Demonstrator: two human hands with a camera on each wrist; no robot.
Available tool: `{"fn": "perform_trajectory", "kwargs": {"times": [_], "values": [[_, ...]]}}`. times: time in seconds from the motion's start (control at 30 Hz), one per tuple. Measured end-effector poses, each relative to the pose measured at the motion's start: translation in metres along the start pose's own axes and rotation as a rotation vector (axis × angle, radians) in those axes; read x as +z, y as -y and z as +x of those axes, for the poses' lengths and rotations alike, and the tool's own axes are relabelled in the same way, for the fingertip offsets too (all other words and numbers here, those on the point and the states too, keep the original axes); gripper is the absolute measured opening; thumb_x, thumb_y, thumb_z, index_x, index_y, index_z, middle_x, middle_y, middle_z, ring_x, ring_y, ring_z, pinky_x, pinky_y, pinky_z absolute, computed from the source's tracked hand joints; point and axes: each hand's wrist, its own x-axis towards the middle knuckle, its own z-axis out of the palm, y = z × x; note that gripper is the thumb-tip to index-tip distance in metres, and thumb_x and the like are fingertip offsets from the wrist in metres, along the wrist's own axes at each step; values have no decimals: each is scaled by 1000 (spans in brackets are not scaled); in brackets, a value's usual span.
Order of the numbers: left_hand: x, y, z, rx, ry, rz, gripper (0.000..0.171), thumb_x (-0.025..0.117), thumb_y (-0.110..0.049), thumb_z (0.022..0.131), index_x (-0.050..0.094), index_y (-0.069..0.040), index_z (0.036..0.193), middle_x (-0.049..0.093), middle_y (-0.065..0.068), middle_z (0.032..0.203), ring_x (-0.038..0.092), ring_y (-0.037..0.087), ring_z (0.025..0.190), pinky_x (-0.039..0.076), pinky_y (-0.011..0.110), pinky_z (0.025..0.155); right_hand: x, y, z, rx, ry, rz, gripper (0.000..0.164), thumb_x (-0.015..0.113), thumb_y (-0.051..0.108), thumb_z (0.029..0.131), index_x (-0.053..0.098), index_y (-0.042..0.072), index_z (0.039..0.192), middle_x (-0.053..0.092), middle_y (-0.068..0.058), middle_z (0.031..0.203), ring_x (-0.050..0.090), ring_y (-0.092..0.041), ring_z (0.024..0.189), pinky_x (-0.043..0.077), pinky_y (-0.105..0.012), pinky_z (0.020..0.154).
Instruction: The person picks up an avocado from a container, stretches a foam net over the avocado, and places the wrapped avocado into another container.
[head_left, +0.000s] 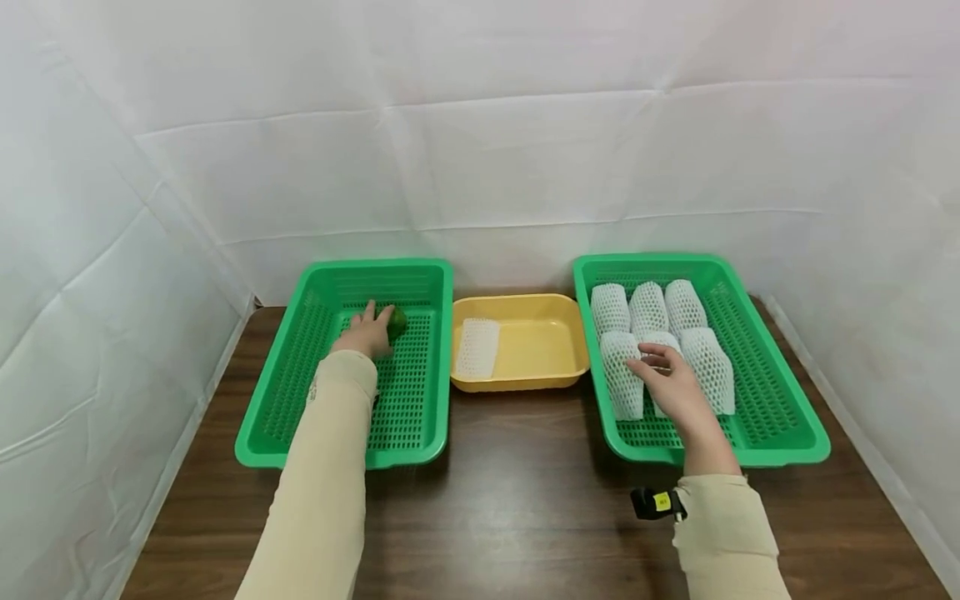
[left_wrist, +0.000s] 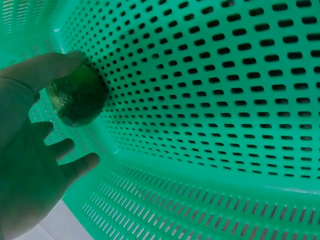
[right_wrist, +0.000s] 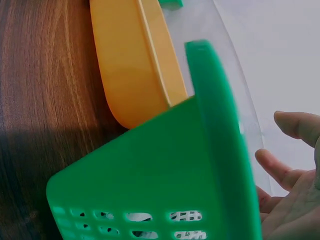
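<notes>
My left hand (head_left: 363, 337) reaches down into the left green basket (head_left: 442, 375). A round, dark green fruit (head_left: 397, 323) lies there against its fingertips. In the left wrist view the thumb lies along the top of the green fruit (left_wrist: 80, 95), while the other visible fingers are spread below it. Over the right green basket (head_left: 780, 400) hovers my right hand (head_left: 675, 387), fingers loosely bent and holding nothing. Beneath it are several bundles in white foam nets (head_left: 621, 375), in two rows; their contents are hidden. The right wrist view shows the right hand (right_wrist: 295, 185) beside the basket rim.
Between the baskets sits a yellow tray (head_left: 536, 350) with a flat white foam net (head_left: 477, 348) at its left end. All stand on a dark wooden table (head_left: 495, 500). White sheeting (head_left: 510, 167) hangs behind and at both sides.
</notes>
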Motion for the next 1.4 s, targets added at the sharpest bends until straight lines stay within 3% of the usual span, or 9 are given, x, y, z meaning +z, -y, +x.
{"fn": "perform_trajectory", "kwargs": {"times": [0.13,0.23,0.47,0.6,0.73,0.8,1.0,1.1,1.4], "values": [[1,2,-2,-31,39,-11,79,53,-8,93,0,-19,150,-15,16,152,-2,45,136,31,59,95,1,2,-1,-22,-3,41,65,47,41,95,24,5,144,26,-25,140,24,-41,129,26,-56,100],[-3,0,-7,-36,50,-11,75,51,-7,93,4,-19,151,-8,20,152,12,47,133,36,57,91,0,2,-2,-42,-9,74,65,47,42,95,24,4,144,27,-25,139,26,-40,128,27,-54,100],[-12,-4,-6,38,57,-16,50,56,-12,91,37,-14,137,12,25,144,48,40,103,42,44,70,-4,3,-2,-74,-25,97,66,46,41,96,25,2,144,28,-27,138,28,-40,127,29,-53,100],[-12,-3,-8,65,59,5,27,60,-11,91,45,-8,113,17,29,140,48,28,78,38,39,64,-4,3,-1,-72,-31,83,65,46,42,95,27,2,143,30,-27,137,29,-40,127,30,-52,98],[-9,-2,-13,73,68,8,22,64,-8,87,45,-5,97,9,30,145,37,22,66,34,36,61,-3,2,-2,-55,-27,87,64,46,41,96,27,3,143,30,-26,137,31,-39,125,31,-51,97],[-9,-1,-15,75,65,29,24,66,-8,86,47,-5,99,7,30,147,39,23,67,35,36,61,-3,2,-3,-51,-23,94,65,46,42,95,27,3,144,30,-26,137,32,-39,124,31,-51,97],[-15,1,-19,90,-6,115,46,71,-17,83,48,-2,120,34,29,133,53,36,94,45,45,73,-3,1,-4,-48,-20,96,68,46,45,94,26,3,144,30,-26,138,33,-39,122,32,-51,96],[-21,0,-19,96,-42,120,57,68,-20,85,43,-1,133,28,31,137,46,44,110,44,52,81,-4,1,-5,-48,-20,96,66,46,44,95,27,3,144,30,-26,137,33,-39,122,31,-51,97],[-40,-20,-28,204,-289,108,51,66,-25,86,48,-5,130,33,24,130,35,39,116,41,51,84,-6,1,-7,-59,-19,80,65,45,44,95,27,3,144,30,-26,136,33,-39,121,33,-50,95]]}}
